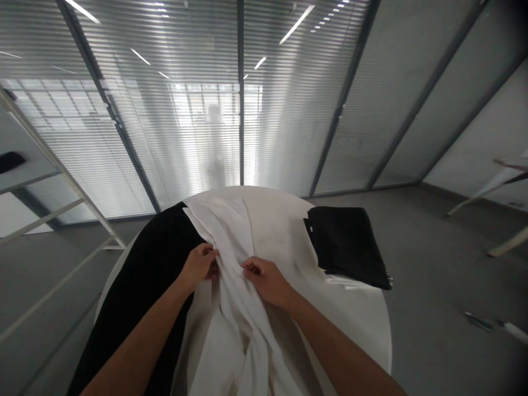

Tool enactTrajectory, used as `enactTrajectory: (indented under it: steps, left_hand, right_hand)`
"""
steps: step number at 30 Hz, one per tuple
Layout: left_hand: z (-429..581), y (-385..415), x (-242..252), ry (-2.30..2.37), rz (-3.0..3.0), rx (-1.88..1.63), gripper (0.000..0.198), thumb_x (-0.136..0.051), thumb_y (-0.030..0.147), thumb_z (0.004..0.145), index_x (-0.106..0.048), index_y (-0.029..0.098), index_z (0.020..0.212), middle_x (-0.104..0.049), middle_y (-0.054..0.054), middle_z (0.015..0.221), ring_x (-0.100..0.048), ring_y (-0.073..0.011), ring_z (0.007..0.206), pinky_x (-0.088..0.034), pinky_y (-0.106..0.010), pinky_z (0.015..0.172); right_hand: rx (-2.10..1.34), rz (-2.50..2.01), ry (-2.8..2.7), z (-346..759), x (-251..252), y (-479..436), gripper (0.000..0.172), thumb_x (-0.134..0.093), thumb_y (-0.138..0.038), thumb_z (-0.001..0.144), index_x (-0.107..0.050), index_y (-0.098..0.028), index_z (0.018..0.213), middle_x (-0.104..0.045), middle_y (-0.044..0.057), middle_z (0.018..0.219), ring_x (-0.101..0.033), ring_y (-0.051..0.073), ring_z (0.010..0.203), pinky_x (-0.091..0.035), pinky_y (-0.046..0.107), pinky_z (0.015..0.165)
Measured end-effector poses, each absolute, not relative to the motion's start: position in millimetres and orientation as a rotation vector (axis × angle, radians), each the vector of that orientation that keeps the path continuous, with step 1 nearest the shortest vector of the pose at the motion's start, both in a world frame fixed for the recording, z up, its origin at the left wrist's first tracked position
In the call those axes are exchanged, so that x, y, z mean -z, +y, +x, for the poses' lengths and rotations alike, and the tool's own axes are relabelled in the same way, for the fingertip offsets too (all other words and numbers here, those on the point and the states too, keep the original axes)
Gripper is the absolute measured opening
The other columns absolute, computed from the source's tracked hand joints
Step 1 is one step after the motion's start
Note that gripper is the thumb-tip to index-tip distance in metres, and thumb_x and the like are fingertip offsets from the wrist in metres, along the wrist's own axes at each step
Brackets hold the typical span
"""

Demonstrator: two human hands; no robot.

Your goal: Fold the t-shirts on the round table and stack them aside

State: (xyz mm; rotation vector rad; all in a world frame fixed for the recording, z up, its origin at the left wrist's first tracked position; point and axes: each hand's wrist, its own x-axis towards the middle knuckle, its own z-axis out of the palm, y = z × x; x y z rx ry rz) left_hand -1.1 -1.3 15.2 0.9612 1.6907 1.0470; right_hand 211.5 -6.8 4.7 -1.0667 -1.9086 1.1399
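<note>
A pair of white trousers lies lengthwise over the round table, its two long legs running down toward me. My left hand pinches the left edge of the fabric between thumb and fingers. On the opposite edge, my right hand grips the same cloth with its fingers curled. The fabric between the hands is gathered in loose lengthwise folds. To the left, a long black cloth drapes over the table, partly behind my left forearm.
Folded black cloth sits on the right side of the white table, with white cloth beneath it. A white metal frame stands at left. Glass partitions with blinds rise behind. Table legs show at right.
</note>
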Motion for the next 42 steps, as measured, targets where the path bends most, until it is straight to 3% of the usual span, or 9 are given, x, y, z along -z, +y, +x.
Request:
enactTrajectory:
  steps: [5,8,13,16,21,25,33,38,42]
  left_hand:
    - [-26.3,-6.7,-26.4,1.685,0.987,-1.266,0.019,-0.06,0.033,0.073,-0.056,0.019,0.086,-0.052,0.004,0.067,-0.056,-0.0124,0.058,-0.053,-0.026,0.048]
    - [-45.8,-9.6,-34.0,1.818,0.965,-1.306,0.016,-0.056,0.03,0.072,-0.055,0.019,0.084,-0.052,0.004,0.067,-0.057,-0.0125,0.06,-0.054,-0.026,0.052]
    - [-68.2,-11.8,-34.6,2.28,1.203,-1.019,0.013,-0.054,0.032,0.076,-0.056,0.02,0.081,-0.06,-0.002,0.072,-0.063,-0.0199,0.068,-0.052,-0.032,0.065]
    - [-68.5,-13.4,-31.2,2.498,1.416,-0.766,0.021,-0.052,0.031,0.08,-0.059,0.021,0.096,-0.064,-0.008,0.084,-0.064,-0.0266,0.083,-0.049,-0.038,0.075]
    - [-58.4,-15.5,-25.8,2.587,1.844,-0.623,0.049,-0.048,0.022,0.082,-0.055,0.022,0.13,-0.057,-0.016,0.116,-0.055,-0.0307,0.109,-0.045,-0.041,0.087]
    - [-51.7,-13.6,-20.7,2.571,2.043,-0.562,0.046,-0.047,0.025,0.085,-0.059,0.026,0.13,-0.05,-0.013,0.134,-0.044,-0.0326,0.123,-0.041,-0.046,0.094]
    - [-54.2,-5.5,-16.2,2.531,2.004,-0.456,0.033,-0.045,0.033,0.091,-0.069,0.028,0.113,-0.059,-0.01,0.122,-0.051,-0.0308,0.112,-0.039,-0.047,0.092]
    - [-57.1,0.0,-15.6,2.544,1.921,-0.538,0.035,-0.039,0.036,0.094,-0.068,0.024,0.11,-0.061,-0.011,0.119,-0.054,-0.0302,0.109,-0.04,-0.046,0.09]
    - [-56.8,2.9,-16.0,2.565,1.879,-0.635,0.034,-0.037,0.035,0.095,-0.065,0.022,0.109,-0.064,-0.012,0.112,-0.057,-0.0293,0.106,-0.041,-0.044,0.089]
  right_hand:
    - [-1.402,-1.236,-1.512,219.7,-19.0,3.9,0.016,-0.052,-0.031,0.075,-0.059,-0.021,0.085,-0.051,-0.005,0.063,-0.046,0.011,0.055,-0.036,0.023,0.053]
    - [-1.265,-1.329,-1.43,241.2,-26.0,16.9,0.016,-0.047,-0.031,0.072,-0.057,-0.021,0.076,-0.053,-0.003,0.065,-0.048,0.014,0.062,-0.038,0.023,0.057]
    - [-0.883,-1.489,-1.618,281.8,-24.3,37.0,0.017,-0.037,-0.026,0.066,-0.048,-0.021,0.053,-0.054,0.0,0.061,-0.051,0.018,0.069,-0.038,0.027,0.064]
    - [-0.812,-1.58,-1.697,288.7,-23.9,35.6,0.018,-0.04,-0.022,0.068,-0.041,-0.022,0.05,-0.052,0.001,0.057,-0.049,0.017,0.063,-0.035,0.027,0.058]
    - [-0.525,-1.767,-1.826,273.7,-32.0,18.8,0.014,-0.046,-0.022,0.076,-0.059,-0.021,0.082,-0.062,0.003,0.075,-0.056,0.018,0.07,-0.038,0.028,0.066]
    - [-0.173,-1.622,-1.997,246.4,-44.7,-0.1,0.035,-0.05,-0.019,0.076,-0.057,-0.019,0.11,-0.063,0.008,0.105,-0.057,0.021,0.092,-0.04,0.031,0.084]
    - [0.131,-1.309,-2.587,187.7,-65.1,15.8,0.045,-0.047,-0.015,0.086,-0.057,-0.025,0.129,-0.053,0.012,0.129,-0.045,0.028,0.116,-0.03,0.044,0.099]
    - [0.058,-1.144,-2.716,162.3,-48.6,48.1,0.038,-0.051,-0.017,0.086,-0.066,-0.03,0.118,-0.04,0.007,0.148,-0.032,0.032,0.133,-0.029,0.048,0.101]
    - [-0.092,-1.277,-2.687,157.1,-39.8,73.3,0.045,-0.05,-0.022,0.086,-0.058,-0.029,0.129,-0.05,0.009,0.14,-0.051,0.029,0.119,-0.038,0.045,0.096]
